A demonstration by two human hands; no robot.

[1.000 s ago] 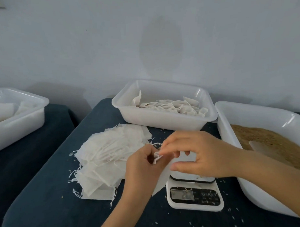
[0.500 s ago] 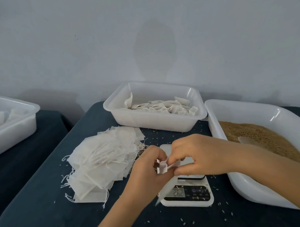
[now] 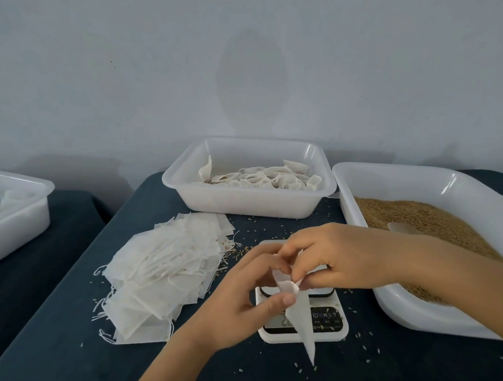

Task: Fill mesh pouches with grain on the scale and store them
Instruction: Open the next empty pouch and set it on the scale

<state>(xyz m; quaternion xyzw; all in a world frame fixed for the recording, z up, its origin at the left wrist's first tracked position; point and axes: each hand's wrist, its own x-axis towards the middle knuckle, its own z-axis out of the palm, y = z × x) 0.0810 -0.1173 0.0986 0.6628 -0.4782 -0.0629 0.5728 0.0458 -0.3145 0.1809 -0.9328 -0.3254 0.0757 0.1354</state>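
A white mesh pouch [image 3: 298, 311] is held just below the centre of the frame, above the scale [image 3: 303, 322], its open mouth turned up between the two hands and its pointed lower end hanging down across the scale's dark display panel. The pouch's mouth is pinched by the left hand [image 3: 245, 299], thumb against curled fingers, and by the right hand [image 3: 341, 258], whose fingertips are curled in on the opposite edge. The white scale is set on a dark blue cloth-covered table [image 3: 65, 353], and loose grains [image 3: 241, 252] are scattered over the cloth around it. To the left of the scale, a fanned heap of empty pouches [image 3: 162, 270] with trailing drawstrings is spread on the cloth. Behind the scale, at the centre of the frame, a white plastic tub [image 3: 245, 202] is placed, with filled pouches [image 3: 261, 177] lying inside it. At the right edge, a larger white tub [image 3: 420, 312] is filled with brown grain [image 3: 434, 224], and a pale scoop [image 3: 402, 227] is seen partly sunk in it. At the far left, a third white tub [image 3: 17, 215] is set on a separate dark-covered surface, its contents too blurred to be told. The whole upper half of the frame is taken up by a plain, pale grey wall [image 3: 240, 62], on which a faint darker oval patch is visible.
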